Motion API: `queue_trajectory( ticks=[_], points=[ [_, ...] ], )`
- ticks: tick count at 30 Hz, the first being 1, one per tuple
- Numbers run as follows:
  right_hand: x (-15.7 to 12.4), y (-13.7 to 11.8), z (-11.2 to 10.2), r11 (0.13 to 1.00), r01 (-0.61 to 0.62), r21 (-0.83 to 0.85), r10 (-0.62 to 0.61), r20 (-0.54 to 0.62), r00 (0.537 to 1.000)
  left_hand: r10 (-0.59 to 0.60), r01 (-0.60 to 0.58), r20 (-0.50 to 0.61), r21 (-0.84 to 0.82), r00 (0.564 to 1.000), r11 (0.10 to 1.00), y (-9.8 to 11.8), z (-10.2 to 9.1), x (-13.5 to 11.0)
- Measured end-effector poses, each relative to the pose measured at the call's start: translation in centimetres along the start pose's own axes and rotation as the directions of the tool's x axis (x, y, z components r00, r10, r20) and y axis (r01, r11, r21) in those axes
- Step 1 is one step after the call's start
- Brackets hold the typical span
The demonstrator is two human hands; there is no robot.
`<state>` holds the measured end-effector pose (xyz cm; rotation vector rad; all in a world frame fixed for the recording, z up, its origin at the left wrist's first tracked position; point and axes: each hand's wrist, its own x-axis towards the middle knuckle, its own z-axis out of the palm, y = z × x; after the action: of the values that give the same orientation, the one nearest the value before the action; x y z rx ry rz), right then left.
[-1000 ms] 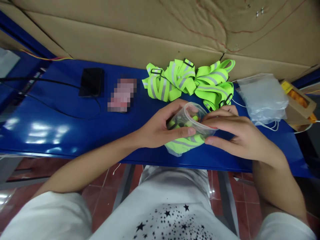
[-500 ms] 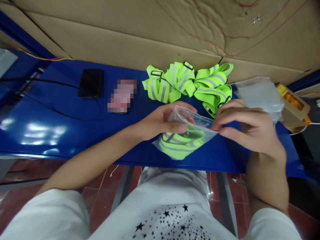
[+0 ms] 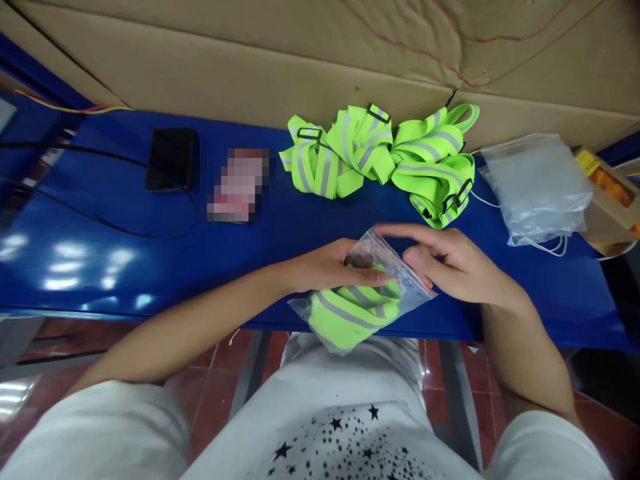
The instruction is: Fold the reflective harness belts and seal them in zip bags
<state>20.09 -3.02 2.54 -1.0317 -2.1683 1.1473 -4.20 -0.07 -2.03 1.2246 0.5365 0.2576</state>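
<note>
Head view: my left hand (image 3: 340,270) clamps the bag (image 3: 363,303), strap (image 3: 340,327) inside, at the table's (image 3: 240,253) near edge. My right hand (image 3: 460,267) is at the seal (image 3: 426,283), thumb and index apart; can't tell if gripping. Best: mouth taut, strap clear, press evenly.

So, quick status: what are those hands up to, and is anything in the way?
Left hand gripping clear bag, green strap inside. Right hand at bag's top edge. Other green straps just beyond, not blocking the bag.
</note>
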Motion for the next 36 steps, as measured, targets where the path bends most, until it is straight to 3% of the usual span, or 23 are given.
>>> queue_trajectory(
  ticks=[2, 4, 7, 12, 15, 17, 22, 26, 30, 36],
  points=[
    [0.1, 0.1, 0.1, 0.999, -0.040, 0.008, 0.040, -0.126, 0.991, -0.023, 0.022, -0.031, -0.035, 0.999, 0.999, 0.1, 0.0, -0.2],
    [0.3, 0.2, 0.2, 1.000, 0.008, -0.008, -0.009, -0.180, 0.984, -0.055, 0.052, -0.042, -0.066, 0.998, 0.996, 0.3, 0.1, -0.4],
    [0.6, 0.3, 0.3, 0.993, 0.098, -0.062, -0.106, -0.137, 0.985, -0.077, 0.068, -0.092, -0.096, 0.993, 0.993, 0.3, 0.4, -0.4],
    [0.5, 1.0, -0.3, 0.989, 0.082, -0.120, -0.092, -0.085, 0.992, 0.061, -0.056, -0.308, 0.025, 0.949, 0.998, -0.3, 0.1, 0.1],
    [0.4, 1.9, -0.7, 0.996, 0.019, -0.086, -0.019, 0.006, 1.000, 0.095, -0.117, -0.380, -0.035, 0.920, 0.992, -0.6, -0.8, 0.5],
    [0.5, 2.6, -0.7, 0.998, -0.063, 0.023, 0.063, 0.028, 0.998, 0.095, -0.137, -0.401, -0.075, 0.911, 0.988, -0.7, -1.3, 0.6],
    [1.2, 3.8, -0.3, 0.937, -0.195, 0.291, 0.236, -0.113, 0.965, 0.184, -0.238, -0.473, -0.056, 0.862, 0.970, -0.7, -1.7, 1.0],
    [1.6, 4.0, -0.4, 0.858, -0.332, 0.393, 0.399, -0.100, 0.911, 0.237, -0.295, -0.559, -0.014, 0.794, 0.956, -0.7, -1.5, 1.2],
    [1.7, 4.3, -0.7, 0.839, -0.340, 0.425, 0.419, -0.106, 0.902, 0.240, -0.357, -0.618, -0.070, 0.749, 0.932, -0.6, -1.8, 1.3],
    [1.7, 4.9, -1.0, 0.896, -0.288, 0.337, 0.371, -0.212, 0.904, 0.163, -0.361, -0.615, -0.212, 0.771, 0.908, 0.1, -1.8, 0.9]
  ],
)
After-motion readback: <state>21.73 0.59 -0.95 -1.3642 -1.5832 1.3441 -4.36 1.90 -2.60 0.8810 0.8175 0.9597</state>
